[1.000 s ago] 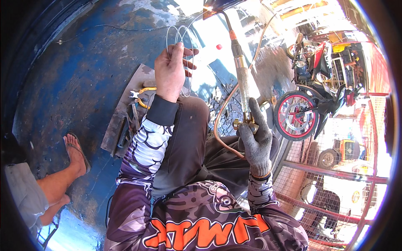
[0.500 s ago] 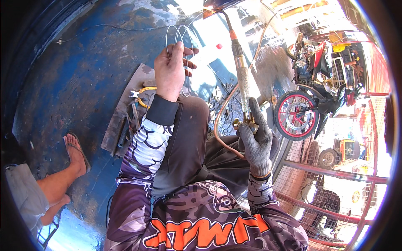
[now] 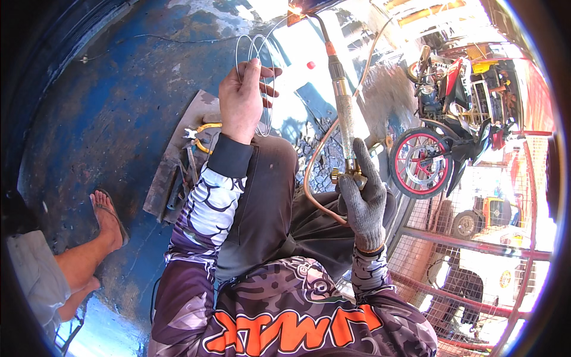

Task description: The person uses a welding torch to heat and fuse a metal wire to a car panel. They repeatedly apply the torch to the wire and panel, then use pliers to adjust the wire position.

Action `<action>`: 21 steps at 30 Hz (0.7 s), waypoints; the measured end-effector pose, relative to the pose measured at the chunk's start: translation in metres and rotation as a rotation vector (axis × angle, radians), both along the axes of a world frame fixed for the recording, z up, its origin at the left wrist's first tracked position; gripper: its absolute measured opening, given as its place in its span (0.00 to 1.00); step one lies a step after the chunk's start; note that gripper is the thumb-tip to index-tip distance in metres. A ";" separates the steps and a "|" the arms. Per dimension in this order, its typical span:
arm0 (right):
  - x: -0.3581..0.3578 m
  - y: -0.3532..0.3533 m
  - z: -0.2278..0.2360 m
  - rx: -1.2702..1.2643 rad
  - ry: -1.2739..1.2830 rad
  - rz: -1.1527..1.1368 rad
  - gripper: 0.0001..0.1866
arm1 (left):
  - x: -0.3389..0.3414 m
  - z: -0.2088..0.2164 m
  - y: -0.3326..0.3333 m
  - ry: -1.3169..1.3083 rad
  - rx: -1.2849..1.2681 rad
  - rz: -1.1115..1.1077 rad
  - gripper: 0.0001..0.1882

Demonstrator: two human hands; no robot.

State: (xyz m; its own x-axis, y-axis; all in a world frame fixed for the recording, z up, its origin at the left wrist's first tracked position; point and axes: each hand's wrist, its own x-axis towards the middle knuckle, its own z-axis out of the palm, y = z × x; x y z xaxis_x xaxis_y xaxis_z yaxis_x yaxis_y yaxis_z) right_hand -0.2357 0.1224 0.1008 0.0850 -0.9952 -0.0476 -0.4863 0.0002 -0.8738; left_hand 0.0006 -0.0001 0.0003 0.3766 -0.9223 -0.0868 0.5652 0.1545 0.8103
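A bare left hand [image 3: 242, 101] has its fingers closed on a coil of thin, silvery wire [image 3: 271, 59], which runs toward an orange glow [image 3: 295, 9] at the top edge. A grey-gloved right hand [image 3: 363, 205] curls its fingers around the lower end of a long metal torch [image 3: 344, 110]. Yellow-handled pliers [image 3: 205, 126] lie near the left wrist.

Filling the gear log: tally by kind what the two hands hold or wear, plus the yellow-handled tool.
Torch, in right hand: 1
Wire coil, in left hand: 1
Grey glove: 1
Yellow-handled pliers: 1
Total: 4
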 end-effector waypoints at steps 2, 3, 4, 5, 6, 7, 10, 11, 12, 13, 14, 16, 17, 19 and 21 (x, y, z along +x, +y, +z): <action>0.000 0.000 0.000 -0.003 0.007 -0.001 0.37 | 0.000 0.000 -0.001 -0.004 -0.001 0.007 0.17; 0.000 -0.001 -0.001 -0.004 0.012 -0.002 0.37 | 0.000 -0.001 -0.001 -0.005 0.001 0.006 0.17; 0.001 -0.001 -0.001 -0.006 0.019 -0.004 0.37 | 0.000 -0.001 -0.002 -0.008 -0.001 0.006 0.17; 0.001 -0.001 0.000 -0.004 0.021 -0.005 0.37 | 0.000 -0.001 -0.002 -0.010 -0.004 0.007 0.17; 0.001 -0.001 0.000 -0.002 0.023 -0.006 0.37 | 0.000 -0.001 -0.002 -0.008 -0.004 0.007 0.17; 0.001 -0.001 0.000 0.003 0.019 -0.007 0.37 | 0.000 -0.001 -0.002 -0.006 -0.005 0.007 0.17; 0.001 -0.001 0.001 0.003 0.017 -0.009 0.37 | 0.000 -0.001 -0.002 -0.003 -0.005 0.006 0.17; 0.001 -0.001 0.001 0.000 0.020 -0.008 0.37 | 0.000 -0.001 -0.002 -0.005 -0.005 0.005 0.17; 0.001 -0.001 0.001 -0.002 0.024 -0.008 0.37 | 0.000 -0.001 -0.002 -0.004 -0.003 0.006 0.17; 0.001 0.000 0.001 -0.004 0.029 -0.007 0.36 | 0.000 -0.001 -0.002 -0.005 0.000 0.008 0.17; 0.000 0.000 0.001 -0.004 0.028 -0.007 0.36 | 0.000 -0.001 -0.002 -0.006 0.003 0.010 0.17; 0.000 0.000 0.000 -0.003 0.017 -0.010 0.36 | 0.000 0.000 -0.001 -0.005 0.002 0.010 0.17; 0.000 0.000 0.000 -0.002 0.012 -0.011 0.36 | 0.000 0.000 -0.001 -0.005 -0.002 0.010 0.17; 0.000 0.000 0.000 -0.001 0.005 -0.010 0.36 | 0.000 0.000 -0.001 -0.006 0.001 0.009 0.17; 0.000 0.001 -0.001 0.009 0.004 -0.011 0.37 | 0.000 -0.001 -0.002 -0.006 0.001 0.007 0.18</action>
